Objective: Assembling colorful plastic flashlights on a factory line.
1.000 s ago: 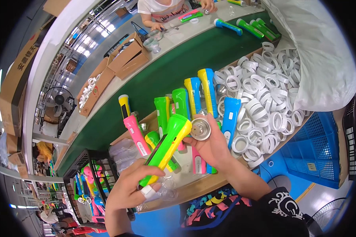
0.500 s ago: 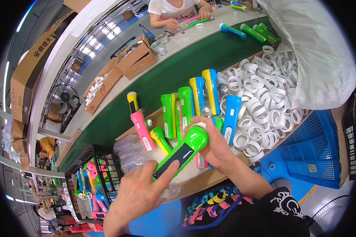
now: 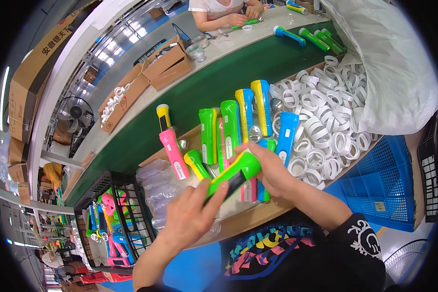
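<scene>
The left hand (image 3: pixel 192 214) grasps the lower body of a green-and-yellow plastic flashlight with a dark panel (image 3: pixel 236 179), and the right hand (image 3: pixel 272 170) grips its wide head, so it lies tilted between the two. Should either hold loosen, the smooth barrel could twist or slip. A wide swing might knock the blue plastic flashlight (image 3: pixel 286 135) just beyond the right hand, or scatter the loose white plastic rings (image 3: pixel 328 127) farther right.

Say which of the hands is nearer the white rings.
Right. The right hand is close by the lower-left edge of the white rings; the left hand, lower and farther left, holds the green-and-yellow flashlight.
</scene>
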`<state>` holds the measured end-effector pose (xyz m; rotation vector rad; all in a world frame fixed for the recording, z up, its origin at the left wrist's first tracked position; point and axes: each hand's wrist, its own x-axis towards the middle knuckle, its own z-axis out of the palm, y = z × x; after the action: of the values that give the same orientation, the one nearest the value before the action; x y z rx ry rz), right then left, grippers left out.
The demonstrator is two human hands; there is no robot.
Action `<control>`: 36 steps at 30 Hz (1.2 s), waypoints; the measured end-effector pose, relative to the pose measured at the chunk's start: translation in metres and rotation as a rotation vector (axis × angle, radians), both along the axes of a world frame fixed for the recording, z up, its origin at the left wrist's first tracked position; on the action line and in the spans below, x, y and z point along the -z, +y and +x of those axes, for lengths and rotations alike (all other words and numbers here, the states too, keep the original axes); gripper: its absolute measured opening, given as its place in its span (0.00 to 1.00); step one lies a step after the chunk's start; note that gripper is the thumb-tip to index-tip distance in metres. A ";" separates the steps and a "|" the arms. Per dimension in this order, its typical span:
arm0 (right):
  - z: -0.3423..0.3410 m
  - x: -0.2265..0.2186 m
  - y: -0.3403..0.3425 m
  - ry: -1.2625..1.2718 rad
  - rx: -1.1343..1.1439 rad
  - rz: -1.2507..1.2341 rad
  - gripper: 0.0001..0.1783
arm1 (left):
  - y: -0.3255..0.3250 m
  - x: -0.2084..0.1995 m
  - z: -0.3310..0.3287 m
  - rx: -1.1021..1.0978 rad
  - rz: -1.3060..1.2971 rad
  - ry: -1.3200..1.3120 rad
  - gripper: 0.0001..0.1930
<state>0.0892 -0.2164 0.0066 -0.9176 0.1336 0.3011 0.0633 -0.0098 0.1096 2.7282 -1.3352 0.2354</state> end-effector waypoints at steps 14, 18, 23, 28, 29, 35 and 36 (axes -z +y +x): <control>0.024 -0.015 -0.009 -0.193 0.006 -0.171 0.22 | -0.003 0.051 0.011 -0.052 -0.405 0.167 0.29; 0.013 -0.019 -0.008 -0.175 -0.017 0.065 0.24 | 0.002 0.072 -0.013 -0.494 -1.267 1.305 0.29; -0.010 -0.009 0.003 -0.188 -0.080 0.330 0.26 | -0.014 0.117 -0.049 -0.274 -1.850 2.252 0.34; -0.018 -0.017 0.016 -0.165 0.093 0.059 0.19 | -0.030 0.096 -0.045 -0.584 -0.958 0.988 0.30; -0.019 -0.021 0.019 -0.215 0.129 -0.211 0.20 | -0.035 0.087 -0.043 -0.584 -0.749 0.656 0.29; -0.021 -0.027 0.016 -0.157 -0.069 0.318 0.20 | -0.018 0.095 -0.052 -0.047 -1.581 2.024 0.37; -0.020 -0.024 0.016 -0.127 -0.171 0.454 0.21 | -0.022 0.090 -0.054 -0.056 -1.548 2.033 0.39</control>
<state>0.0691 -0.2008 0.0302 -0.4951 -0.1288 0.4108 0.0097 -0.0313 0.0197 0.6253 -0.0559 -0.8469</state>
